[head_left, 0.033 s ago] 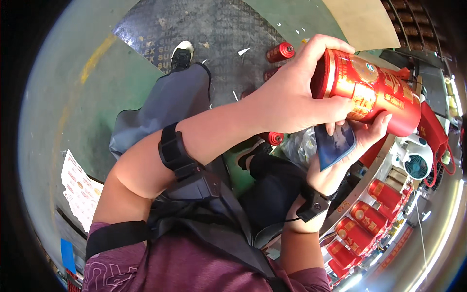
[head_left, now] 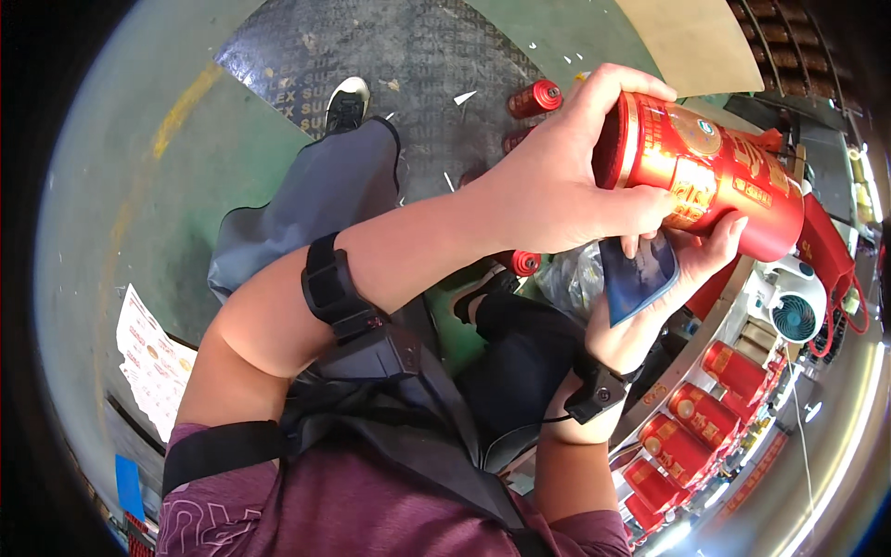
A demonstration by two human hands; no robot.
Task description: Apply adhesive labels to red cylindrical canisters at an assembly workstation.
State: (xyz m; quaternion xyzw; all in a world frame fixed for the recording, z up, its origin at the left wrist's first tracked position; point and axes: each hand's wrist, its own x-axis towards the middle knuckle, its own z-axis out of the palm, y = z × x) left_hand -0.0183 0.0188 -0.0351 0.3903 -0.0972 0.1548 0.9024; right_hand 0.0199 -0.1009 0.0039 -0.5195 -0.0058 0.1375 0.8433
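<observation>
A shiny red canister [head_left: 756,190] with gold decoration is held tilted on its side at the upper right. My left hand [head_left: 580,176] wraps around its left end, fingers over the top edge and thumb along the near side. From below, my right hand [head_left: 698,260] supports the canister, with its thumb against the lower side. A dark blue cloth [head_left: 639,280] hangs between the right palm and the canister, partly covered by the fingers. How firmly the right fingers grip it is hidden behind the canister.
Several red canisters [head_left: 710,413] line a bench at the right, near a white fan [head_left: 789,302] and a red bag [head_left: 826,251]. More red cans [head_left: 535,99] lie on the floor beside clear plastic [head_left: 571,283]. A printed sheet [head_left: 153,362] is at the left.
</observation>
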